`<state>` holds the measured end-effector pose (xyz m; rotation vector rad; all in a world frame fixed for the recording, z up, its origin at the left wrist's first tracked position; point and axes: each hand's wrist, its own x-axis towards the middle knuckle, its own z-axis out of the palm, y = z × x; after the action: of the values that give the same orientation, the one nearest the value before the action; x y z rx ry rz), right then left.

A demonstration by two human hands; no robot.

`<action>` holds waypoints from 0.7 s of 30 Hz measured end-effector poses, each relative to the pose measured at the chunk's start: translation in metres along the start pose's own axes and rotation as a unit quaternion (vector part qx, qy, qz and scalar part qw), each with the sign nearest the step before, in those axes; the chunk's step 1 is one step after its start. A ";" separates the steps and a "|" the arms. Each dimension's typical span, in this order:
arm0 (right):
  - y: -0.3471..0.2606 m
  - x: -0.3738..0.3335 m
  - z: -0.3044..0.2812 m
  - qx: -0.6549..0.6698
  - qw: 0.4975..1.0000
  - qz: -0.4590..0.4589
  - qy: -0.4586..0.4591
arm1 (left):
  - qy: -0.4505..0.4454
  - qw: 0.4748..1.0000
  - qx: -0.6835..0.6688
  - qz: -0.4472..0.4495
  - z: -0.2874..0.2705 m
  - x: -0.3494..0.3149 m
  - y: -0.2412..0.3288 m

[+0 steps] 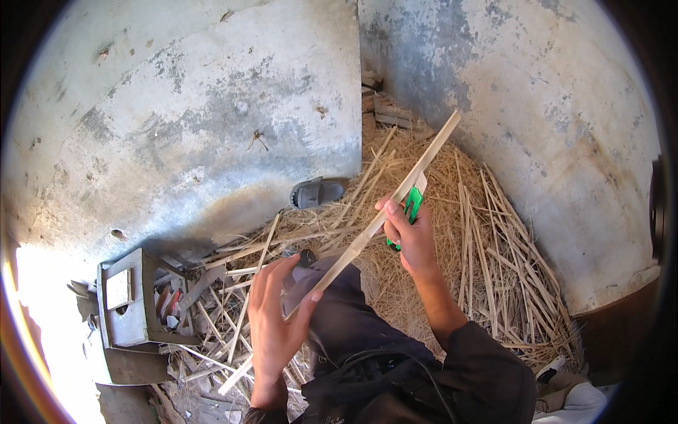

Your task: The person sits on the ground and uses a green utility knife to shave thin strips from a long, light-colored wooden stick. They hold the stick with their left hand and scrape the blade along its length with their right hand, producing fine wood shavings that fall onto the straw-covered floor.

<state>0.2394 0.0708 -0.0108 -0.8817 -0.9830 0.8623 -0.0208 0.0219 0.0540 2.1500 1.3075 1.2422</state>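
Observation:
A long, pale split-bamboo strip [353,249] slants across in front of me, from upper right to lower left. My right hand [409,237] is closed around a green utility knife [414,201]. The knife's upper end lies against the strip, and the thumb and forefinger of that hand press on the strip too. Lower down, the strip runs through my left hand [274,314], between thumb and palm. The left fingers are fairly straight around it in a loose hold. The strip's lower end comes out below that hand, past the wrist.
Thin shavings [395,283] and many loose strips [512,272] cover the floor. A grey slipper [316,193] lies by the left wall [212,106]. A worn box-like stand [131,311] is at left. Another person's pale-clothed leg [583,403] shows at lower right.

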 end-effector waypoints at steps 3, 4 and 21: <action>-0.008 -0.005 0.005 -0.012 1.000 -0.019 -0.016 | -0.220 0.960 -0.123 -0.121 0.001 -0.003 -0.019; -0.010 -0.006 0.006 -0.022 0.999 -0.036 -0.011 | -0.302 0.913 -0.190 -0.199 0.000 -0.004 -0.020; -0.012 -0.026 0.001 -0.239 0.937 -0.233 -0.105 | -0.186 0.909 -0.317 -0.194 0.013 -0.015 -0.025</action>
<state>0.2330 0.0426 -0.0079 -0.9154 -1.5554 0.3115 -0.0267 0.0244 0.0222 1.4741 0.9314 0.8715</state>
